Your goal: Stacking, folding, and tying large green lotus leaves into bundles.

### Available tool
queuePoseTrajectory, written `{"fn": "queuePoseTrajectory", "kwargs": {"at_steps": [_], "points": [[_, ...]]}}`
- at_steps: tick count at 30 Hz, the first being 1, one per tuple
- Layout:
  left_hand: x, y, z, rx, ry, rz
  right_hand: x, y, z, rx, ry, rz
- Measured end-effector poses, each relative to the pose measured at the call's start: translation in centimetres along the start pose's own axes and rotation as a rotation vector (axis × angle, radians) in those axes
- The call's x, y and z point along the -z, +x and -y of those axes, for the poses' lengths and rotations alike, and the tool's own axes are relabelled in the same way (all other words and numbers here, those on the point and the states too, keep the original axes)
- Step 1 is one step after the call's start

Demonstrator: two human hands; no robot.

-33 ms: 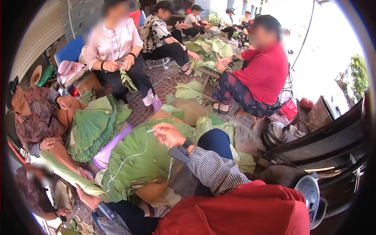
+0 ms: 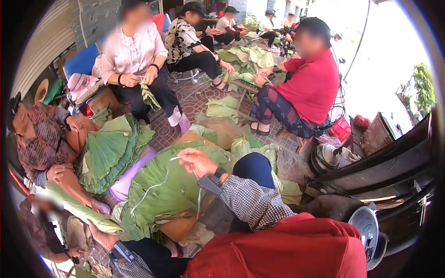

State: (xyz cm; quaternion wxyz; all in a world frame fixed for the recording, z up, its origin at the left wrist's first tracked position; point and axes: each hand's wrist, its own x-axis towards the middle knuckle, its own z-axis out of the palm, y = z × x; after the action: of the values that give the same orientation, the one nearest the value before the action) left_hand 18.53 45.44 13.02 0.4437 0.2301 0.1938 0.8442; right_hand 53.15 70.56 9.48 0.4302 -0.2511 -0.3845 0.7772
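lying over patterned paving (image 2: pixel 194 96), green leaves (image 2: pixel 222 107) spread between seated people (image 2: pixel 315 90).

A white string (image 2: pixel 148 189) hangs in a slack curve, right of a slanting, pale-green rolled leaf bundle (image 2: pixel 79 208).

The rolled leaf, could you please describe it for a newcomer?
Find the big green leaf pile at the centre. Off its lower-left side, the left hand holds the rolled leaf. Unlike the broad leaves nearby, it is a long, pale tube.
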Motion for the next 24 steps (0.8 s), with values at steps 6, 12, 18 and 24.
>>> {"fn": "queuePoseTrajectory", "kwargs": {"at_steps": [6, 12, 18, 24], "points": [[-2.9, -1.6, 3.3, 0.152, 0.253, -0.034, -4.0, -2.4, -1.8, -0.172, -0.472, 0.551], [-7.4, -3.6, 10.2, 0.591, 0.335, 0.200, -7.8, -4.9, -4.5, -0.255, -0.268, 0.661], [-6.5, -3.8, 10.8, 0.656, 0.558, 0.102, -5.8, -3.4, -5.6, -0.122, -0.363, 0.436], [-6.0, -3.5, 11.2, 0.368, 0.502, -0.119, -6.0, -2.8, -4.2, -0.039, -0.605, 0.242]]}}
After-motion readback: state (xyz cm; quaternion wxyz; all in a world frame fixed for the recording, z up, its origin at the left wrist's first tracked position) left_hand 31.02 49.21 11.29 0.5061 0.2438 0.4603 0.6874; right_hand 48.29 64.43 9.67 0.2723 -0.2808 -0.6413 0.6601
